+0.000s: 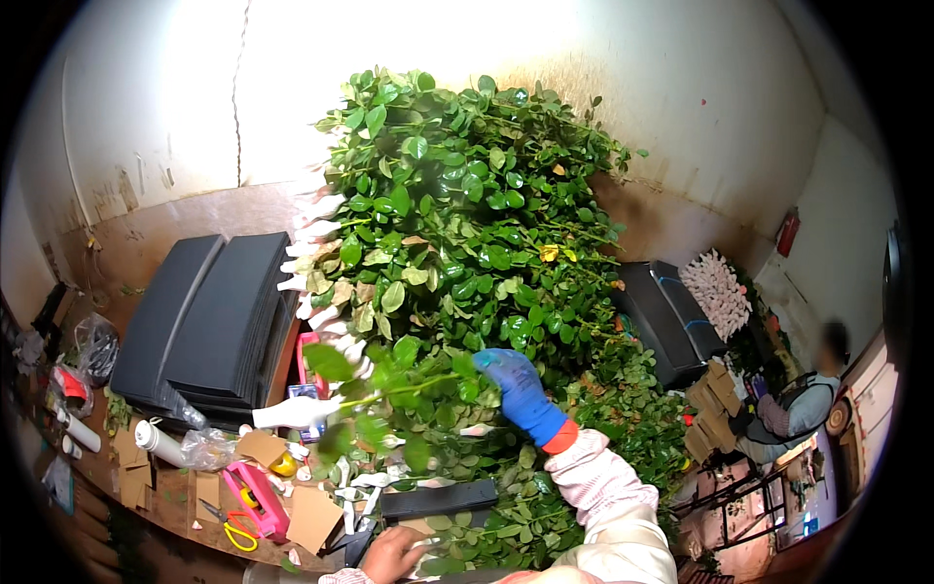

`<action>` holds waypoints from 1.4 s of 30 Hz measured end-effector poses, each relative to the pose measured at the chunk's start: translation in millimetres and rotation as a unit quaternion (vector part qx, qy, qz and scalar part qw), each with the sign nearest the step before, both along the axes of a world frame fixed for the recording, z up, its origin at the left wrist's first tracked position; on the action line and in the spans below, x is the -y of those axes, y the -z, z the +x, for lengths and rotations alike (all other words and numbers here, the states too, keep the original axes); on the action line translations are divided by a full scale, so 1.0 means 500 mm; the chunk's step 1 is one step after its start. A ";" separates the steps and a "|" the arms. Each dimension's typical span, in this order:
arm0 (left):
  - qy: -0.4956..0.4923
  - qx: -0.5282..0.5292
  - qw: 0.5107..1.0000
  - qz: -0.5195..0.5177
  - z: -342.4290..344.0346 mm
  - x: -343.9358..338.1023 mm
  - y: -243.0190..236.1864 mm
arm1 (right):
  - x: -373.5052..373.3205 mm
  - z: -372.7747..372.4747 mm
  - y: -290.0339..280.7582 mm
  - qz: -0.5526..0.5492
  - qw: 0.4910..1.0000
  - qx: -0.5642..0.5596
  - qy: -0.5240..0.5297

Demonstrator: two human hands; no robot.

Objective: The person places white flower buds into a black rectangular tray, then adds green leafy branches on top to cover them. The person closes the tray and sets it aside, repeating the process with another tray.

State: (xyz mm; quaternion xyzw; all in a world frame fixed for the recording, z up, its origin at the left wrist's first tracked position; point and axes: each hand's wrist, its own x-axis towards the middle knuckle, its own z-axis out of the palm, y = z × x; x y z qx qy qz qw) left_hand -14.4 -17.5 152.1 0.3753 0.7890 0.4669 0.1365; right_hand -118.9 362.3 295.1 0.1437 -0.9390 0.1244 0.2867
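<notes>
My right hand (525,394), in a blue glove with an orange cuff, is closed on a leafy rose stem (404,391) held out sideways. A white net sleeve (297,413) covers the head at the stem's left end. Low in the middle, my bare left hand (394,555) lies with its fingers stretched over the table, holding nothing I can see. Just above it is a black strip (440,502) among loose leaves and white-sleeved heads. Behind my right hand rises a big heap of leafy stems (467,214), their sleeved heads pointing left.
Black sheets (229,321) are stacked at left. Nearer lie yellow-handled scissors (232,528), a pink tape dispenser (258,498), cardboard pieces (314,516) and a white bottle (159,443). Another black stack (671,316) stands right of the heap. A co-worker (803,404) sits far right.
</notes>
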 end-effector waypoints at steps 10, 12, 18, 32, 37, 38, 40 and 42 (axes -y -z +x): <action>-0.038 0.061 0.996 0.050 0.028 -0.013 -0.015 | -0.131 0.051 0.233 0.160 0.914 0.307 0.212; -0.049 0.050 0.996 0.058 0.033 -0.011 0.009 | -0.185 0.077 0.277 0.201 0.885 0.343 0.241; -0.036 0.062 0.996 0.051 0.025 -0.019 0.023 | -0.300 0.147 0.502 0.214 0.842 0.430 0.245; -0.019 0.086 0.995 0.052 0.023 -0.015 0.014 | -0.145 0.020 0.241 0.175 0.897 0.388 0.119; -0.030 0.168 0.985 0.038 0.015 -0.007 0.054 | -0.090 -0.185 0.022 0.111 0.960 0.250 0.066; -0.042 0.216 0.975 0.030 0.015 -0.002 0.071 | -0.060 -0.236 -0.062 0.111 0.977 0.164 0.081; -0.019 0.108 0.993 0.032 0.007 -0.002 0.019 | -0.065 -0.332 -0.186 0.161 0.977 -0.110 0.081; -0.016 0.046 0.998 0.043 0.008 0.002 -0.011 | -0.110 -0.463 -0.277 0.219 0.943 -0.236 0.084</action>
